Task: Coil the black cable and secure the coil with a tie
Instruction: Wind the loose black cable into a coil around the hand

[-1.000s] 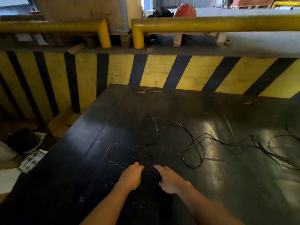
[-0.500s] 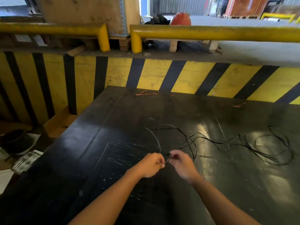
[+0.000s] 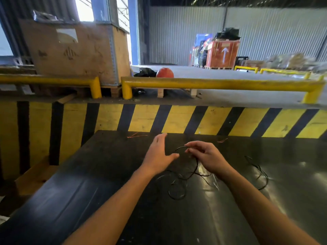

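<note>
A thin black cable lies in loose loops on the black tabletop, with one loop raised between my hands and more trailing off at the right. My right hand pinches that raised loop at its fingertips. My left hand is held flat with fingers stretched apart, just left of the loop; its thumb points at the cable without gripping it. A thin orange tie lies near the far edge of the table, beyond my left hand. Another orange piece lies further right.
A yellow and black striped wall rises behind the table, topped by yellow guard rails. A cardboard box on a pallet and an orange helmet sit beyond. The table's left edge drops to a wooden ledge.
Both hands have risen and moved away from me, lifting a loop of cable. My left hand has let go and spread flat. The camera has tilted up, showing the hall beyond.
</note>
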`<state>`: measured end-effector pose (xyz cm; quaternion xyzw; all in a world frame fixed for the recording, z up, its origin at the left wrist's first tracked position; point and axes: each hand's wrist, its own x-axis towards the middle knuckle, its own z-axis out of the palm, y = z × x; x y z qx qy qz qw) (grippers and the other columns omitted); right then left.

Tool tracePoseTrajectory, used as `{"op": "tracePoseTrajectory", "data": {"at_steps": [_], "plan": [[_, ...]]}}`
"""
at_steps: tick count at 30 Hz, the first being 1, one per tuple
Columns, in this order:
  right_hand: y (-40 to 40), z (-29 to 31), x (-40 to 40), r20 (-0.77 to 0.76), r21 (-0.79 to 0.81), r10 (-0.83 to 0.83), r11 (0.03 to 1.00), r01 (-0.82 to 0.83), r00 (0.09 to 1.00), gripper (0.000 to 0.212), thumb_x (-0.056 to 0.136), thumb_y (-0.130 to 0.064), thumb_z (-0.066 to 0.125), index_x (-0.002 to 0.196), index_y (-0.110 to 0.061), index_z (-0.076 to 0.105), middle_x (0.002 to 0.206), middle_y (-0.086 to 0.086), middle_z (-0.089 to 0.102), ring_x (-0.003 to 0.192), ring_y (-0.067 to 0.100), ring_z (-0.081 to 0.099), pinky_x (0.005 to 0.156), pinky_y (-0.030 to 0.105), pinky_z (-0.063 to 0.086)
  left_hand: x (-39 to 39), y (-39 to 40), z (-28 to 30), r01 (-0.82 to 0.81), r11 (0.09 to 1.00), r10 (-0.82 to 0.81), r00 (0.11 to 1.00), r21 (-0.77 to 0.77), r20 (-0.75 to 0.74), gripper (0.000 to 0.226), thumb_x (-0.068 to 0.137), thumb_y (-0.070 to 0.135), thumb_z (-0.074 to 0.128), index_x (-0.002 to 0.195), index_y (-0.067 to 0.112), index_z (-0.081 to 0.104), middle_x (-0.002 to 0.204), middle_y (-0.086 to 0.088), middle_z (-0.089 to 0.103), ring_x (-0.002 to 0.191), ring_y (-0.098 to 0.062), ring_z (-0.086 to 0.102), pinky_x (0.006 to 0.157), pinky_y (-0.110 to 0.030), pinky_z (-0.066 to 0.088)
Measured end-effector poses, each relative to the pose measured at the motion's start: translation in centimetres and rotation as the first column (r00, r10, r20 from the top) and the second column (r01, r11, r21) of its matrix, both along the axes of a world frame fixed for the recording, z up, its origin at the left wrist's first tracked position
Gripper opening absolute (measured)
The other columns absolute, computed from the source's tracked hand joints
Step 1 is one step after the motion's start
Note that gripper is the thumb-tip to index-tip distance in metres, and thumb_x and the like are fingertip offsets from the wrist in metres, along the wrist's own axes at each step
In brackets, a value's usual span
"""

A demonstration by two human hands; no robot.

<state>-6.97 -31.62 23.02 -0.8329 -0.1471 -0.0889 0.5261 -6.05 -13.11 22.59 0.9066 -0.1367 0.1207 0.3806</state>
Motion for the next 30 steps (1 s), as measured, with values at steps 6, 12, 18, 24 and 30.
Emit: {"op": "tracePoseTrajectory", "data": {"at_steps": [6, 12, 18, 24, 30], "plan": [[-0.1, 3.6, -2.0, 0.205, -0.122, 0.025, 0.993, 0.0, 0.979, 0.015, 0.091, -0.016, 0.056, 0.102, -0.017, 0.067, 0.082, -0.007, 0.067, 0.076, 0.003, 0.063, 0.067, 0.013, 0.048, -3.0, 0.1, 6.6, 0.395, 0.913, -0.381, 0.736, -0.102, -0.56, 0.04, 0.098, 0.038, 0.042, 0.075, 0.012, 0.063, 0.095, -0.008, 0.074, 0.093, -0.02, 0.071, 0.092, -0.044, 0.051], [-0.4, 2.1, -4.2, 0.152, 0.0, 0.024, 1.0, -0.024, 0.988, 0.026, 0.098, -0.023, 0.043, 0.087, -0.019, 0.066, 0.063, -0.022, 0.063, 0.062, -0.007, 0.056, 0.058, 0.011, 0.04, -5.4, 1.6, 11.2, 0.287, 0.337, -0.706, 0.707, -0.897, -0.039, 0.048, 0.094, 0.041, 0.039, 0.073, 0.012, 0.07, 0.105, -0.012, 0.073, 0.099, -0.022, 0.069, 0.085, -0.039, 0.054], [1.2, 0.7, -5.1, 0.0, -0.304, 0.247, 0.923, -0.236, 0.969, 0.029, 0.097, -0.037, 0.041, 0.095, -0.024, 0.067, 0.067, 0.002, 0.05, 0.06, 0.012, 0.046, 0.058, 0.024, 0.038, -3.1, 1.0, 11.4, 0.187, 0.812, -0.119, 0.98, -0.553, 0.157, 0.038, 0.1, 0.046, 0.027, 0.125, 0.04, 0.054, 0.138, 0.016, 0.047, 0.136, -0.009, 0.033, 0.114, -0.044, 0.021], [-4.3, 7.9, -4.3, 0.249, -0.519, 0.132, 0.854, 0.018, 0.959, 0.02, 0.093, -0.03, 0.051, 0.082, -0.02, 0.065, 0.075, -0.003, 0.064, 0.07, 0.008, 0.06, 0.065, 0.018, 0.044, -1.4, 4.3, 8.4, 0.309, 0.92, -0.201, 0.9, 0.24, -0.386, 0.037, 0.101, 0.041, 0.027, 0.133, 0.039, 0.046, 0.149, -0.004, 0.042, 0.135, -0.019, 0.038, 0.113, -0.041, 0.025], [-4.9, 10.4, -1.7, 0.483, -0.258, -0.167, 0.911, 0.322, 0.86, 0.024, 0.093, -0.028, 0.053, 0.084, -0.01, 0.067, 0.075, 0.004, 0.065, 0.07, 0.014, 0.058, 0.06, 0.021, 0.041, -3.9, 1.8, 9.0, 0.458, 0.522, -0.853, 0.269, -0.719, -0.447, 0.044, 0.094, 0.048, 0.032, 0.133, 0.04, 0.051, 0.142, -0.006, 0.053, 0.132, -0.03, 0.046, 0.101, -0.064, 0.038]]}}
